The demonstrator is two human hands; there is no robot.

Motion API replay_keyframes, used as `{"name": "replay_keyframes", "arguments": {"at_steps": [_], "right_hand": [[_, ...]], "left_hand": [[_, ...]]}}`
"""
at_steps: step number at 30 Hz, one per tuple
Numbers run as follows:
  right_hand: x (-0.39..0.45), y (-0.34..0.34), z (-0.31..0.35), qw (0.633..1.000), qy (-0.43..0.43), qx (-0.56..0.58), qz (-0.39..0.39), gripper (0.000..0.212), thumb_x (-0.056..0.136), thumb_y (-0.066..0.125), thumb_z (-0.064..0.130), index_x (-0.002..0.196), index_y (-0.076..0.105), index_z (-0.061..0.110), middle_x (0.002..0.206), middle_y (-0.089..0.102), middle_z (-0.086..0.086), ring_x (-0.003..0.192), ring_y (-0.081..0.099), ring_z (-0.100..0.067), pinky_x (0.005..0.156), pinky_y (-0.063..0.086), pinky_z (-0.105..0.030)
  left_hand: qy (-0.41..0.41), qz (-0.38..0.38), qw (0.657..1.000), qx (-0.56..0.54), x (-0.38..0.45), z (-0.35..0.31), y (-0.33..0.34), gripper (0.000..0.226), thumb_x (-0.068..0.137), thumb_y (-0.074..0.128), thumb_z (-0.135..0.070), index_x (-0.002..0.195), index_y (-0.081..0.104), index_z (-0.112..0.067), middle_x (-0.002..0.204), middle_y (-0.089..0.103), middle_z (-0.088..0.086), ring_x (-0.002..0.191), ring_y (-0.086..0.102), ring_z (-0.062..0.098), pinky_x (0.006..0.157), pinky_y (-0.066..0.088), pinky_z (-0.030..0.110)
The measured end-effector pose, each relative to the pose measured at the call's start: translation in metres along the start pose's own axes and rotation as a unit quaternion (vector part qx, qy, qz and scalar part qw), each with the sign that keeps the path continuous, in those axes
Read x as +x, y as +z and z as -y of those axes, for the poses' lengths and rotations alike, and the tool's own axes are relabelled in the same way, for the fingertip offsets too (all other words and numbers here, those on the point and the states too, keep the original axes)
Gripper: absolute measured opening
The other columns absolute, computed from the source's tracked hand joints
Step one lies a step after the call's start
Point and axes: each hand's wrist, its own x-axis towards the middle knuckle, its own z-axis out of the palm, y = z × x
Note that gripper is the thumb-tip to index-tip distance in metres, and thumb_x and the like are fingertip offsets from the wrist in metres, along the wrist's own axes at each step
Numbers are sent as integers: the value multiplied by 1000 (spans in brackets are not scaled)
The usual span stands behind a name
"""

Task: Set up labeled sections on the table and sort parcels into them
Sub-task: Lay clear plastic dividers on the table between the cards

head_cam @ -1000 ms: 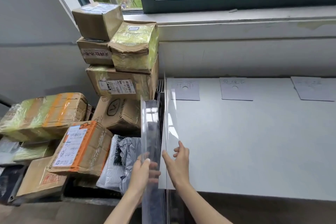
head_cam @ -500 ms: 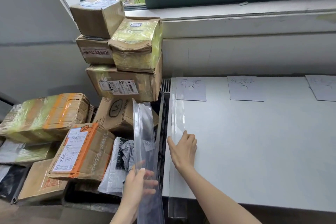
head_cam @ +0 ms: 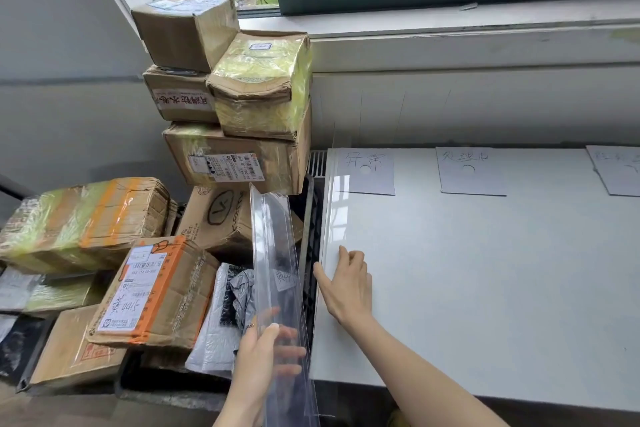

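Observation:
My left hand (head_cam: 266, 354) grips a bundle of clear plastic divider strips (head_cam: 277, 253), held upright beside the table's left edge. My right hand (head_cam: 346, 282) rests flat, fingers straight, on a clear divider (head_cam: 335, 204) lying along the left edge of the white table (head_cam: 485, 288). Three handwritten paper labels lie along the table's far edge: left label (head_cam: 366, 170), middle label (head_cam: 469, 170), right label (head_cam: 620, 170), which is cut off by the frame. Parcels are piled to the left, among them an orange-taped box (head_cam: 152, 291).
Taped cardboard boxes (head_cam: 239, 97) are stacked against the wall below the window sill (head_cam: 450, 21). Grey plastic mailer bags (head_cam: 221, 319) lie near my left hand. A dark crate edge (head_cam: 310, 236) stands between the pile and the table.
The divider under my right hand has gone from standing upright to lying flat along the table's left edge. My left hand has moved the strip bundle slightly left and away from it.

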Motion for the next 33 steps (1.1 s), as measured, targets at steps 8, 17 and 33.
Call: {"name": "replay_keyframes", "arguments": {"at_steps": [8, 17, 33], "right_hand": [[-13, -20, -6, 995, 22, 91, -41, 67, 95, 36, 61, 145, 34, 17, 140, 39, -3, 124, 45, -22, 104, 33, -35], [-44, -10, -6, 997, 51, 21, 60, 87, 86, 47, 66, 154, 10, 29, 148, 24, -5, 132, 37, -27, 102, 35, -42], [-20, 4, -15, 998, -35, -53, 4, 52, 99, 47, 25, 149, 33, 24, 145, 35, -9, 124, 41, -25, 101, 36, -33]], "left_hand": [[-1, 36, 999, -7, -18, -15, 14, 22, 102, 43, -12, 118, 57, -15, 92, 65, 19, 59, 68, 26, 46, 54, 33], [-20, 24, 999, 37, -18, -28, 18, 28, 100, 36, -7, 108, 57, 10, 100, 67, 28, 60, 70, 25, 47, 56, 34], [-35, 29, 999, 24, -9, -10, 1, 28, 100, 32, -3, 117, 51, -15, 99, 58, 21, 65, 73, 27, 53, 58, 36]]}}
